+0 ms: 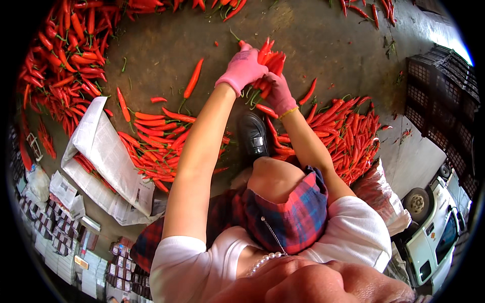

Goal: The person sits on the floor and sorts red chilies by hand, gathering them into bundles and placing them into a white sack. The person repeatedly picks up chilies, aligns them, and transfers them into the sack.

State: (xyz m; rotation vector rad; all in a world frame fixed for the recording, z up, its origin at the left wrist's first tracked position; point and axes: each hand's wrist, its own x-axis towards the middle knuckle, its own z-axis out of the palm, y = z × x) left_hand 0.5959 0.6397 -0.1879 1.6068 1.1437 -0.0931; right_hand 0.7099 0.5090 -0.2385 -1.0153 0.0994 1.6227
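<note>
A bunch of red chili peppers, green stems toward me, is held between my two pink-gloved hands over the concrete floor. My right hand grips the bunch from its right side. On its left side, my left hand is closed around a chili whose green stem sticks out past the fingers, and its thumb side touches the bunch. Below the left forearm lies a loose layer of chilies. Beside the right forearm is a denser heap of chilies. A single chili lies left of my left hand.
A large chili pile spreads at the upper left. Newspaper sheets lie folded over some chilies. My black shoe stands between the near heaps. Stacked dark plastic crates and a white vehicle are at the right, near a sack.
</note>
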